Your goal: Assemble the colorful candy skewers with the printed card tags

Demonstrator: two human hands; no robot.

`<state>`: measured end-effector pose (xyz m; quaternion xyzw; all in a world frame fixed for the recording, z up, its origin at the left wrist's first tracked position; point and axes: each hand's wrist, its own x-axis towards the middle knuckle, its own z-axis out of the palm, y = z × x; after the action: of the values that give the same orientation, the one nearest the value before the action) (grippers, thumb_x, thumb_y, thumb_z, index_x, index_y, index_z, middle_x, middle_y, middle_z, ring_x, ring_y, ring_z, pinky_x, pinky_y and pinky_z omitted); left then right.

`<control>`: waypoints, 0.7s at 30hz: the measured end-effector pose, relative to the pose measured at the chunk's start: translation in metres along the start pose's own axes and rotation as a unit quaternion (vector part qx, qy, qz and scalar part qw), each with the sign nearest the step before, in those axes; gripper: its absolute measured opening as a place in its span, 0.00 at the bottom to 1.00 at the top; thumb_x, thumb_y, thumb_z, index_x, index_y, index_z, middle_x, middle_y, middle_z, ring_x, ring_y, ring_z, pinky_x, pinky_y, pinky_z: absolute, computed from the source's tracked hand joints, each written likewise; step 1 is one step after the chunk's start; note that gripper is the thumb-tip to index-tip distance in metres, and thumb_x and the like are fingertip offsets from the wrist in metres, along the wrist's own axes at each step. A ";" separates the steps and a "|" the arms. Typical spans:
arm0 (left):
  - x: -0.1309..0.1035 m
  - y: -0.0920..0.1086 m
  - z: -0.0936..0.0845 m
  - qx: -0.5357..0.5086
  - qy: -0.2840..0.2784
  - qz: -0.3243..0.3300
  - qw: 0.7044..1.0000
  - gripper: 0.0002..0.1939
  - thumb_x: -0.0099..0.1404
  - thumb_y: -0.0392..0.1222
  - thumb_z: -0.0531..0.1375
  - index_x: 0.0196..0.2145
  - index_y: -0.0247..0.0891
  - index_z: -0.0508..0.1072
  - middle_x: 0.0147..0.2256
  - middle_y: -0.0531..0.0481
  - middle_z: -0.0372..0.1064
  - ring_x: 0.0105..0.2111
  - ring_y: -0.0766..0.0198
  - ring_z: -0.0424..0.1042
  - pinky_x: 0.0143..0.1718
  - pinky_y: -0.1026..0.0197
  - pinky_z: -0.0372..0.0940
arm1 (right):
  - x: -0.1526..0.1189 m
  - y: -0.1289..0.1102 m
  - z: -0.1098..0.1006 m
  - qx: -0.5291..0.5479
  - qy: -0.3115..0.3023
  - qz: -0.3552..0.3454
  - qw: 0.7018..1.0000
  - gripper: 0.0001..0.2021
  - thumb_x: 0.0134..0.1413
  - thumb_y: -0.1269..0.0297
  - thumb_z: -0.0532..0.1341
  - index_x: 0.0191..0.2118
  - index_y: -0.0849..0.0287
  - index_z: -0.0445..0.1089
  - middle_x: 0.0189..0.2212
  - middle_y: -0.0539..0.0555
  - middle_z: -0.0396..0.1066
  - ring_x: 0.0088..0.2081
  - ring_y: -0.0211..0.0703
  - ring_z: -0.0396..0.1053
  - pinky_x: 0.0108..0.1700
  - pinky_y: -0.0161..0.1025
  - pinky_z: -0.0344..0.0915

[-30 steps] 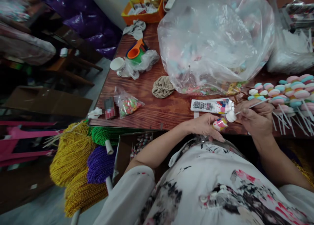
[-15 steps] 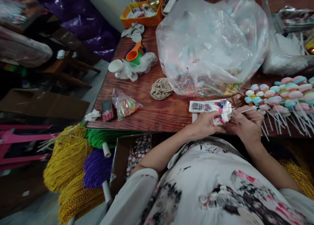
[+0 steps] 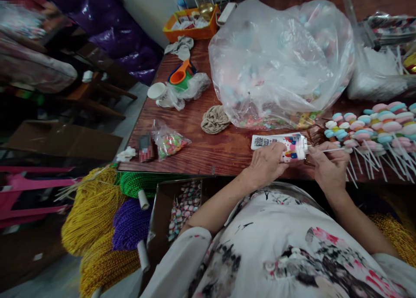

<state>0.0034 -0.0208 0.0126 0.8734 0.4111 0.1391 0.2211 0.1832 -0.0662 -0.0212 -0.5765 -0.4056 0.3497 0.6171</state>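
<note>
Near the table's front edge, my left hand (image 3: 270, 162) is closed around a colourful printed wrapper (image 3: 294, 148). A white printed packet (image 3: 262, 140) lies flat beside it, partly under the hand. My right hand (image 3: 331, 165) pinches a thin white stick (image 3: 331, 150) at the wrapper's right end; what is inside the wrapper cannot be made out. Brown ties (image 3: 314, 135) lie just behind the fingers. Right of my right hand, several pastel candy skewers (image 3: 390, 126) are piled up, their white sticks pointing toward me.
A big clear bag (image 3: 279, 63) of candies fills the table's back middle. To the left are a beige cloth coil (image 3: 215, 119), a small candy bag (image 3: 170, 144), a white cup (image 3: 157, 91) and an orange basket (image 3: 191, 24). A clear bin (image 3: 373, 87) stands back right.
My left hand has shifted slightly and now lies more over the wrapper, whose printed side shows more. My right hand stays beside its end. The view has shifted a little.
</note>
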 end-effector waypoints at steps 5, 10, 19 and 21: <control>0.003 0.003 0.006 -0.018 -0.035 0.007 0.999 0.13 0.64 0.47 0.60 0.41 0.35 0.68 0.37 0.45 0.72 0.38 0.58 0.72 0.36 0.59 0.63 | -0.009 0.000 0.011 0.004 -0.025 0.031 0.999 0.12 0.46 0.59 0.69 0.22 0.58 0.69 0.18 0.45 0.66 0.20 0.33 0.61 0.22 0.33 0.58; 0.003 -0.001 0.005 -0.131 -0.053 -0.001 0.990 0.15 0.63 0.47 0.60 0.43 0.35 0.69 0.39 0.46 0.72 0.39 0.60 0.71 0.40 0.59 0.63 | -0.015 0.000 0.020 0.046 -0.067 0.071 0.994 0.09 0.46 0.60 0.70 0.23 0.58 0.72 0.19 0.47 0.69 0.19 0.34 0.63 0.20 0.33 0.60; 0.006 -0.007 -0.010 -0.556 -0.451 -0.081 0.693 0.29 0.42 0.55 0.73 0.35 0.35 0.69 0.26 0.54 0.69 0.24 0.66 0.69 0.28 0.61 0.65 | 0.010 -0.020 -0.002 0.100 -0.270 -0.058 0.956 0.04 0.49 0.62 0.68 0.28 0.55 0.76 0.19 0.48 0.70 0.19 0.37 0.64 0.22 0.37 0.61; 0.005 -0.001 -0.001 -0.574 -0.374 -0.107 0.721 0.27 0.44 0.56 0.72 0.34 0.35 0.70 0.23 0.58 0.65 0.21 0.70 0.64 0.25 0.64 0.62 | 0.012 -0.024 -0.004 0.026 -0.230 -0.077 0.970 0.04 0.50 0.63 0.67 0.28 0.55 0.76 0.21 0.48 0.71 0.21 0.37 0.65 0.24 0.37 0.61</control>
<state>0.0052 -0.0162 0.0129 0.5107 0.2273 -0.0141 0.8291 0.1908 -0.0587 0.0041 -0.4318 -0.5706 0.4348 0.5468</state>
